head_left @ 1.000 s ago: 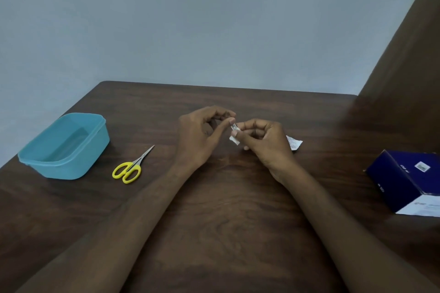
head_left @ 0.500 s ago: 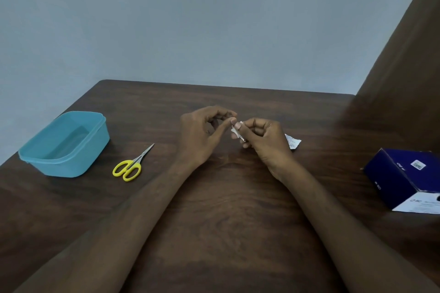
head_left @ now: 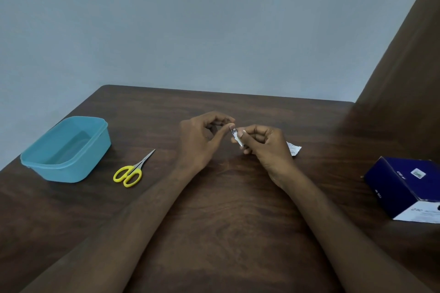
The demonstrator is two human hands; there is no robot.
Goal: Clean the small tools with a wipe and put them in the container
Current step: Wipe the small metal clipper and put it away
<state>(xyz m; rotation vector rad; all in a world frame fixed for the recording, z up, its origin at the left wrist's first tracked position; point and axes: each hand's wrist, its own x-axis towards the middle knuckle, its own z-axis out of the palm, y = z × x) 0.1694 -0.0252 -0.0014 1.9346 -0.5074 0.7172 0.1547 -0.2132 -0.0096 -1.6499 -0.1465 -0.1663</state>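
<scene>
Both hands met over the middle of the dark brown wood-grain table (head_left: 214, 233). The left hand (head_left: 200, 143) had its fingers curled, thumb and fingertip pinching one end of a small shiny metal tool (head_left: 233, 131); tool type too small to tell. The right hand (head_left: 266, 147) was curled too, pinching a small white wipe (head_left: 238, 141) wrapped against the tool. Just behind the right hand lay a torn white sachet (head_left: 294, 149) with tiny unreadable print. Yellow-handled small steel scissors (head_left: 132, 170) lay flat, closed, near the open teal rectangular plastic container (head_left: 69, 150) at far left. At far right sat a dark blue cardboard box (head_left: 404, 185) with a white face and small sticker; its lettering was illegible.
</scene>
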